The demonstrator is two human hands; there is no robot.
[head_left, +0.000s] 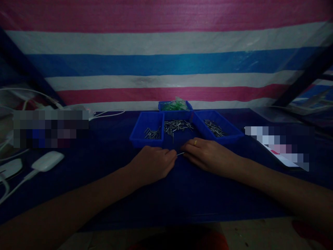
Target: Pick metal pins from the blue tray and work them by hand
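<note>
Over the dark blue table, a thin metal pin (pixel 180 153) spans the small gap between my two hands. My left hand (pixel 155 162) is closed, with thumb and fingertips pinching the pin's left end. At its other end, the fingers of my right hand (pixel 204 154), which has a ring, come together on the pin. Just beyond the hands lies a loose pile of similar metal pins (pixel 177 125). More pins lie in the left blue bin (pixel 136 133) and in the right blue bin (pixel 230 130). The exact kind of pin is too dark and small to make out.
A third blue bin (pixel 162 108) with green plastic packaging stands behind the pile. White cables and a white charger (pixel 48 161) lie at the left. A phone-like device (pixel 283 156), partly blurred out, lies at the right. A striped tarp (pixel 166 64) hangs behind.
</note>
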